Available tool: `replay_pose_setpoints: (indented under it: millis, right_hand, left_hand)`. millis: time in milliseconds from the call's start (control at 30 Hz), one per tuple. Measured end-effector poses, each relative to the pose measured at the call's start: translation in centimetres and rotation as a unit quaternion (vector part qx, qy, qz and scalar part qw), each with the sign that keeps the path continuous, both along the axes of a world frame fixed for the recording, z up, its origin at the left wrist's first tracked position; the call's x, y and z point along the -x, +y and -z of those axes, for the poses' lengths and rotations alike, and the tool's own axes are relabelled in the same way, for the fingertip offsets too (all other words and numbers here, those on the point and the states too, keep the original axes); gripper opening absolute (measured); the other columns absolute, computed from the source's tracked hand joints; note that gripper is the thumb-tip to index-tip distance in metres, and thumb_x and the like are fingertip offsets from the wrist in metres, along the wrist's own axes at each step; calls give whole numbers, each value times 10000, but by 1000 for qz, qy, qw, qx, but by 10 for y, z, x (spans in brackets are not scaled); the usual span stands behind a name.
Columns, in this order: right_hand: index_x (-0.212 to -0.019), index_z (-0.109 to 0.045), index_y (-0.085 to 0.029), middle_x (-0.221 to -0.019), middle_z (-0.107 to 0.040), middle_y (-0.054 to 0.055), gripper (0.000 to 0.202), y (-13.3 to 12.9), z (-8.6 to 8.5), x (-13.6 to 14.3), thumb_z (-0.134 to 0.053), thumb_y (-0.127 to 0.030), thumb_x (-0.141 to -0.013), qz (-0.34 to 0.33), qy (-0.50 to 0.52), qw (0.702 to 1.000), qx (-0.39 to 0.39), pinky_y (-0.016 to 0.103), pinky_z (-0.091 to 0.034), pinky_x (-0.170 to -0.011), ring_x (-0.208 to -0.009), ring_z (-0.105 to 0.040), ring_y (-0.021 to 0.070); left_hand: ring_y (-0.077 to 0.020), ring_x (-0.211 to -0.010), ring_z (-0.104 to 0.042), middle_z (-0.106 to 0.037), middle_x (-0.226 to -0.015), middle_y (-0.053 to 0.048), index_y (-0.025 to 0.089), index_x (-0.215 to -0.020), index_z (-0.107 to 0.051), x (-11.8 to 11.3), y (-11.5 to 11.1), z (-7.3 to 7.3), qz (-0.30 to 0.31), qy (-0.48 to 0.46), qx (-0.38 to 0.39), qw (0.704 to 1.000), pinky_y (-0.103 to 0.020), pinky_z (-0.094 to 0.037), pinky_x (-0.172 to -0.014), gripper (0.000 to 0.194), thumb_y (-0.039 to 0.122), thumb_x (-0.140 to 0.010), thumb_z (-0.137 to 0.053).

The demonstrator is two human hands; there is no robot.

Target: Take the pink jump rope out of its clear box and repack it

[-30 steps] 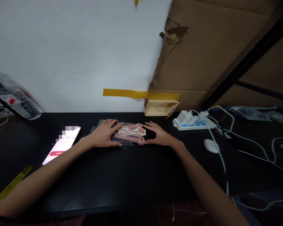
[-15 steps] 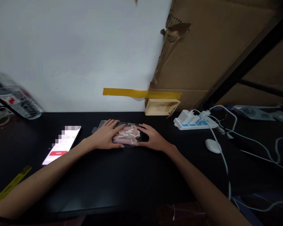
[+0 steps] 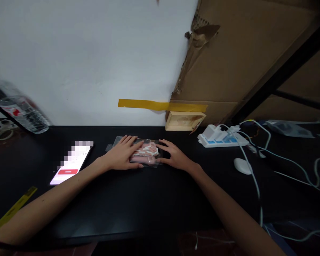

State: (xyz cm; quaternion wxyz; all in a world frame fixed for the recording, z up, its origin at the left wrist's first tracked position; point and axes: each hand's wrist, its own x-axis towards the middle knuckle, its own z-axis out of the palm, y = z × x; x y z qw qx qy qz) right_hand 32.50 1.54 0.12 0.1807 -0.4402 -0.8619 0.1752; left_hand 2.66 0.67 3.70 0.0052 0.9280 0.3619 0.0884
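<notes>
A clear plastic packet (image 3: 146, 152) lies flat on the black table, with pink and white pieces and a pink rod-like item inside; their exact kind is too small to tell. My left hand (image 3: 122, 154) rests over the packet's left part, fingers spread, hiding some of it. At the packet's right edge is my right hand (image 3: 177, 156), its fingers apart and the tips touching or close to the plastic. Neither hand is closed around anything.
Left of the packet lies a lit phone (image 3: 72, 163), with a water bottle (image 3: 21, 110) behind it. A shallow wooden box (image 3: 185, 121) stands against the cardboard. To the right are a power strip (image 3: 222, 138), loose white cables (image 3: 256, 185) and a white mouse (image 3: 242, 166).
The camera view has shifted slightly, so everything sits a little further right. Both hands stay at the packet, with only slight finger movement.
</notes>
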Motion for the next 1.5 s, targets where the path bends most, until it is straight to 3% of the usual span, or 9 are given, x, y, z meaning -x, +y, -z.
replay_pose_setpoints:
  millis: [167,300,500,667,767,900,1033,1267,1500]
  right_hand:
    - [-1530,-376,-356,-1640,-283,42,817,-10,-6,13,-570,-737,-833,-29,-26,999,7,596,-208,-1214,-1508,-225,360]
    - [-1566,-310,-306,-1657,-224,69,914,-15,-7,21,-548,-773,-816,-28,-60,998,11,572,-174,-1231,-1519,-173,365]
    - [-1550,-357,-279,-1635,-285,102,876,-12,1,27,-526,-761,-840,5,-68,998,-7,560,-202,-1224,-1508,-223,360]
    - [-1493,-465,-227,-1617,-320,136,758,-6,-2,10,-464,-711,-908,5,-33,999,17,570,-236,-1205,-1518,-195,347]
    - [-1439,-525,-156,-1555,-417,180,675,1,-6,-9,-432,-624,-962,41,2,999,-1,530,-275,-1202,-1478,-317,323]
    - [-1402,-555,-215,-1444,-551,135,526,6,-13,-19,-401,-520,-1002,94,66,992,-59,522,-352,-1169,-1368,-485,280]
    - [-1364,-595,-198,-1453,-544,141,499,-2,-15,-8,-432,-496,-999,54,48,995,-71,527,-363,-1164,-1382,-467,287]
    - [-1464,-484,-134,-1546,-434,175,535,-15,-1,19,-346,-406,-1025,-33,-17,998,-49,583,-318,-1180,-1474,-326,322]
    - [-1500,-436,-176,-1586,-386,129,543,-15,1,18,-301,-433,-1041,-31,-49,997,-49,560,-300,-1198,-1502,-266,302]
  left_hand:
    - [-405,-1430,-311,-387,-1528,-175,233,-1534,-322,-4,-4,0,15,-20,5,1000,-600,-237,-1159,912,781,-831,-516]
    - [-399,-1435,-305,-386,-1533,-174,225,-1538,-310,-7,-6,2,10,-18,-3,1000,-585,-232,-1165,906,777,-844,-496]
    - [-398,-1435,-317,-372,-1550,-178,205,-1529,-318,-10,-7,2,-18,-3,-11,1000,-569,-222,-1172,916,784,-840,-489]
    - [-387,-1464,-281,-345,-1576,-187,159,-1522,-332,-12,-7,5,-50,-8,-11,999,-541,-215,-1185,938,770,-833,-514]
    - [-384,-1453,-313,-391,-1542,-222,87,-1484,-385,-13,-7,7,-77,-8,-31,996,-504,-249,-1181,968,781,-821,-510]
    - [-375,-1437,-352,-420,-1516,-245,39,-1441,-442,-14,-7,9,-78,8,-47,996,-468,-267,-1177,966,788,-831,-472]
    - [-360,-1451,-335,-397,-1529,-252,36,-1454,-421,-12,-6,9,-61,15,-46,997,-468,-251,-1182,962,789,-856,-426]
    - [-366,-1462,-304,-362,-1547,-258,35,-1470,-383,-12,-5,9,-54,12,-41,998,-486,-231,-1189,958,780,-869,-418]
    - [-408,-1471,-249,-328,-1568,-237,87,-1521,-303,-11,-4,10,-75,2,-20,997,-563,-174,-1189,984,788,-847,-454]
